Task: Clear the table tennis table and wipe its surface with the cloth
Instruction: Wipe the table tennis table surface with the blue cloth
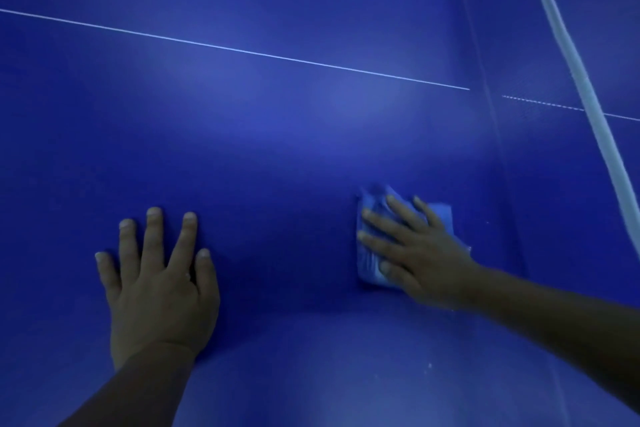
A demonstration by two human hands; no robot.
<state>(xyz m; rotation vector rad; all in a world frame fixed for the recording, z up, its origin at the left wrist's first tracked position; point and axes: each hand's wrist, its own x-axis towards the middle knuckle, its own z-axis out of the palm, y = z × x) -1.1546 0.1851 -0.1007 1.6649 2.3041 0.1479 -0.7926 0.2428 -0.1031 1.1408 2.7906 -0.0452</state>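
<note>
The blue cloth (pixel 375 246) lies flat on the blue tabletop (pixel 277 135), at about 4 o'clock in the view. The right hand (pixel 420 253) presses on it with straight, spread fingers (pixel 381 241); the cloth pokes out past the fingertips toward 9 o'clock. The left hand (pixel 159 284) lies flat on the bare tabletop at 7 o'clock, fingers straight and holding nothing. A thin white line (pixel 242 51) crosses the tabletop higher up.

Blue counter (pixel 277 135): smooth, glossy, thin white centre line running across. Light-blue cloth (pixel 372 253): small, crumpled, flat on counter at right, mostly covered by right hand (pixel 420 250) pressing it.
</note>
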